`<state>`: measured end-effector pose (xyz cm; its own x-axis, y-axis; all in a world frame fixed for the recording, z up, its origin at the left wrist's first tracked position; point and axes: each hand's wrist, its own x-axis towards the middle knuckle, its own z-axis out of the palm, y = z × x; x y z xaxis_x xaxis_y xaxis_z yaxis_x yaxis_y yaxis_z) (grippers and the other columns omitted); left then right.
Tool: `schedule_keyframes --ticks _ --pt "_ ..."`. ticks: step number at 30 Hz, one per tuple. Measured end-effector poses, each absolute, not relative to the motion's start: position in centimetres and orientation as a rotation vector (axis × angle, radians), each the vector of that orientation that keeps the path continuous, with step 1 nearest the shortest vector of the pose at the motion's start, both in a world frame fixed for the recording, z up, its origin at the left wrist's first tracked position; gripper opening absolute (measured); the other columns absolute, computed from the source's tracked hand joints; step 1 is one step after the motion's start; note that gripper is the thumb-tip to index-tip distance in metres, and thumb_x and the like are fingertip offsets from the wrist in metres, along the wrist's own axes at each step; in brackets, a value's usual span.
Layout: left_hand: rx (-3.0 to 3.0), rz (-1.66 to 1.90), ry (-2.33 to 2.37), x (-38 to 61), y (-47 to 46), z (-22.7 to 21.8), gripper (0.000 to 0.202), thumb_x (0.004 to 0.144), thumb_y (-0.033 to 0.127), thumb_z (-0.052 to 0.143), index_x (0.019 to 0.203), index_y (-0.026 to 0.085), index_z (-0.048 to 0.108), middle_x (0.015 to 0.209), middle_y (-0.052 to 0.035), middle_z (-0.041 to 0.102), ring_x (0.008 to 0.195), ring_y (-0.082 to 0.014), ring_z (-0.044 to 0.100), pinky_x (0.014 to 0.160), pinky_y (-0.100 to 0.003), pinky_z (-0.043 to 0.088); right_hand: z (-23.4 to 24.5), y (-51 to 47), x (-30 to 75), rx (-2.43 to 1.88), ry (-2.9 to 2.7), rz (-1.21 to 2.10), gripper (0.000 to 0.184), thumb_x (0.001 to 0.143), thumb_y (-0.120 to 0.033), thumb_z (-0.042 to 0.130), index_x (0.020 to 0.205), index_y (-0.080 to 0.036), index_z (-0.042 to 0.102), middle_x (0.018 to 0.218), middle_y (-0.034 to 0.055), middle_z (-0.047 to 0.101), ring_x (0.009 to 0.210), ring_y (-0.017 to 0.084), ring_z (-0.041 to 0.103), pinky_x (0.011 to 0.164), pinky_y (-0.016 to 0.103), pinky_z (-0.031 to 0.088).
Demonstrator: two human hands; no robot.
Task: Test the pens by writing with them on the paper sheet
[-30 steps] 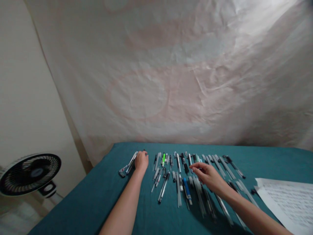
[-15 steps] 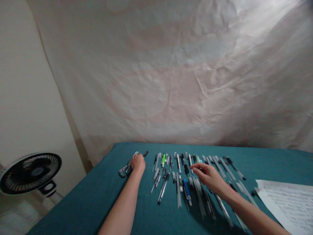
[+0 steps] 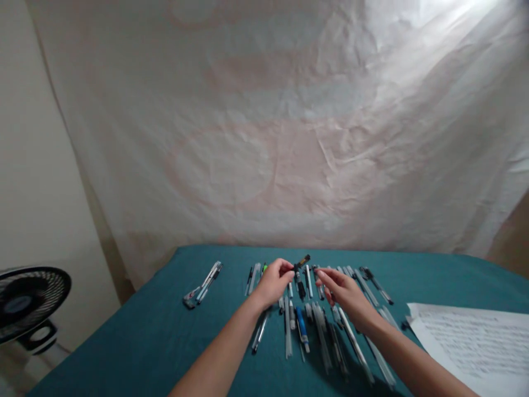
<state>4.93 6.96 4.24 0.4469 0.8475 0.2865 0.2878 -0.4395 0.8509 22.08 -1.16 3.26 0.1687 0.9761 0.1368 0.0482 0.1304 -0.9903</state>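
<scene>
My left hand (image 3: 273,282) is closed in a pinch on a dark pen (image 3: 305,260), whose end points up and to the right. My right hand (image 3: 341,289) faces it across a small gap, thumb and fingertips drawn together; whatever lies between them is too small to make out. Below and around both hands, pens and clear tubes lie in loose rows. Among them are a blue pen (image 3: 302,326), a black pen (image 3: 300,286) and a clear pen with a dark tip (image 3: 259,333). The hands cover part of the rows.
A small bundle of pens (image 3: 206,281) lies apart at the left on the teal cloth (image 3: 140,342). Written sheets of paper (image 3: 467,342) rest at the right. A fan (image 3: 31,303) stands left of the table, and a pale plastic sheet (image 3: 248,138) hangs behind.
My left hand has moved right from the pen bundle, bringing the dark pen to the middle. My right hand stays over the rows, its fingers closer to the left hand. The view has shifted slightly.
</scene>
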Motion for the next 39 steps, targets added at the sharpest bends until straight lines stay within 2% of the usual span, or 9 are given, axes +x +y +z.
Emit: schedule_keyframes --ticks 5,10,15,19,25,27,30,35,39 --pt "1.91 0.832 0.783 6.4 3.9 4.7 0.016 0.071 0.022 0.054 0.085 0.016 0.056 0.077 -0.0018 0.059 0.071 -0.0118 0.055 0.066 -0.023 0.042 4.3 -1.7 22.4 -1.18 -1.152 0.925 0.04 0.073 -0.05 0.051 0.091 -0.015 0.059 0.068 0.0014 0.057 0.044 0.006 0.04 0.04 0.019 0.032" --pt "1.845 0.766 0.755 6.7 3.1 4.9 0.026 0.077 0.035 0.046 0.085 0.013 0.057 0.075 -0.003 0.059 0.066 -0.0121 0.053 0.062 -0.023 0.039 4.7 -1.8 22.3 -1.235 -1.216 0.909 0.043 0.071 -0.054 0.05 0.085 -0.015 0.062 0.06 -0.0003 0.054 0.044 0.008 0.04 0.041 0.02 0.033" --pt "1.775 0.732 0.769 7.3 2.6 4.2 0.036 0.078 0.043 0.041 0.078 0.011 0.058 0.066 -0.0017 0.056 0.057 -0.01 0.046 0.053 -0.021 0.034 4.4 -1.7 22.4 -1.265 -1.271 0.922 0.037 0.071 -0.051 0.051 0.077 -0.016 0.061 0.049 -0.004 0.046 0.042 0.007 0.039 0.041 0.019 0.031" --pt "1.763 0.744 0.784 7.5 2.2 4.0 0.037 0.079 0.045 0.039 0.075 0.012 0.057 0.063 0.0005 0.052 0.052 -0.0083 0.04 0.05 -0.02 0.029 4.1 -1.6 22.6 -1.276 -1.287 0.894 0.038 0.071 -0.051 0.051 0.071 -0.015 0.061 0.046 -0.005 0.043 0.041 0.007 0.038 0.041 0.019 0.031" --pt "1.786 0.783 0.794 7.4 1.9 4.6 0.04 0.078 0.046 0.041 0.057 0.014 0.052 0.049 0.0053 0.036 0.049 -0.0082 0.031 0.05 -0.021 0.024 4.2 -1.6 22.6 -1.288 -1.256 0.914 0.04 0.07 -0.053 0.051 0.068 -0.014 0.059 0.046 -0.005 0.042 0.041 0.007 0.038 0.041 0.02 0.031" --pt "1.791 0.787 0.793 7.3 1.9 4.7 0.041 0.078 0.047 0.041 0.054 0.014 0.051 0.049 0.0051 0.036 0.05 -0.0086 0.032 0.05 -0.022 0.023 4.3 -1.7 22.4 -1.286 -1.249 0.933 0.038 0.071 -0.052 0.051 0.068 -0.015 0.059 0.047 -0.0051 0.041 0.041 0.007 0.038 0.042 0.02 0.03" --pt "1.785 0.785 0.8 7.2 1.8 4.5 0.044 0.078 0.049 0.04 0.055 0.014 0.052 0.05 0.0048 0.038 0.05 -0.0086 0.032 0.05 -0.022 0.022 4.6 -1.9 22.3 -1.293 -1.241 0.938 0.038 0.071 -0.052 0.051 0.067 -0.015 0.059 0.048 -0.0046 0.042 0.042 0.008 0.038 0.042 0.02 0.03" --pt "1.735 0.748 0.836 7.2 2.0 3.8 0.049 0.076 0.055 0.039 0.058 0.012 0.057 0.043 0.0064 0.031 0.044 -0.0077 0.027 0.046 -0.022 0.018 4.6 -1.6 22.8 -1.284 -1.192 0.915 0.039 0.069 -0.053 0.053 0.071 -0.015 0.06 0.047 -0.0048 0.043 0.042 0.008 0.037 0.042 0.02 0.03" --pt "1.675 0.728 0.835 7.4 2.4 3.3 0.047 0.074 0.054 0.043 0.068 0.011 0.06 0.045 0.0059 0.035 0.043 -0.0073 0.028 0.044 -0.021 0.02 4.3 -1.2 23.8 -1.27 -1.072 0.881 0.038 0.068 -0.053 0.054 0.076 -0.016 0.059 0.053 -0.0039 0.048 0.042 0.007 0.037 0.042 0.02 0.029"
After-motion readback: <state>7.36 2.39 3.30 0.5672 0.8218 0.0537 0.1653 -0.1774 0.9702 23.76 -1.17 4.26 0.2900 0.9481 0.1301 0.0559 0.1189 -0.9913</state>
